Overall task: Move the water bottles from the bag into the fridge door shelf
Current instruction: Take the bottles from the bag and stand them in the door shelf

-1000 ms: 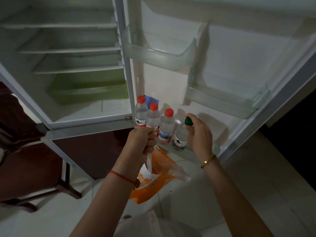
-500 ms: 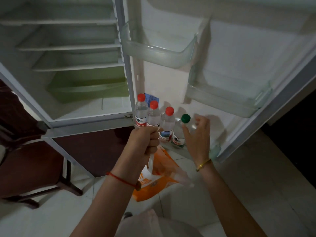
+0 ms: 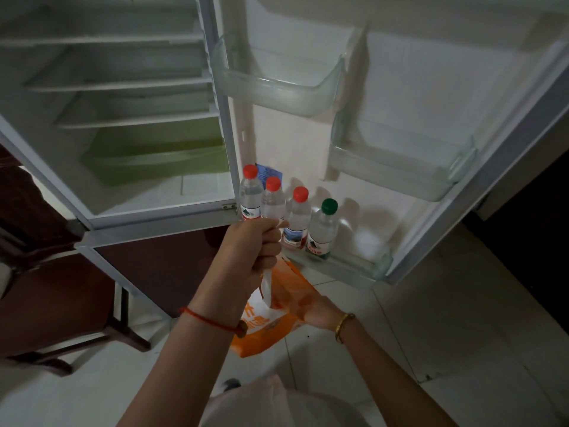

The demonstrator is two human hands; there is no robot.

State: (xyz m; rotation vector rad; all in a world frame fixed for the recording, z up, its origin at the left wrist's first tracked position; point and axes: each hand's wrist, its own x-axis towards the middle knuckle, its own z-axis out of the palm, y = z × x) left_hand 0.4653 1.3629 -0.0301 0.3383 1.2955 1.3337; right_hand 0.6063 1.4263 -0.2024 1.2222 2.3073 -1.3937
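Observation:
Several water bottles stand in a row on the bottom fridge door shelf [image 3: 366,266]: three with red caps [image 3: 300,211] and, rightmost, one with a green cap [image 3: 323,232]. My left hand [image 3: 252,251] is held up in front of the shelf, shut on the white handle of the orange plastic bag [image 3: 264,325], which hangs below it. My right hand [image 3: 311,306] reaches into the bag's mouth; its fingers are hidden inside the bag, so what they hold is not visible.
The fridge stands open, with bare inner shelves and a green drawer [image 3: 154,161] at left. Two clear door shelves [image 3: 277,87] [image 3: 397,167] sit higher on the door. A dark wooden chair [image 3: 61,288] stands at the left on the tiled floor.
My right hand let go of the green-capped bottle, left it standing on the door shelf, and dropped down into the orange bag. My left hand stayed on the bag handle.

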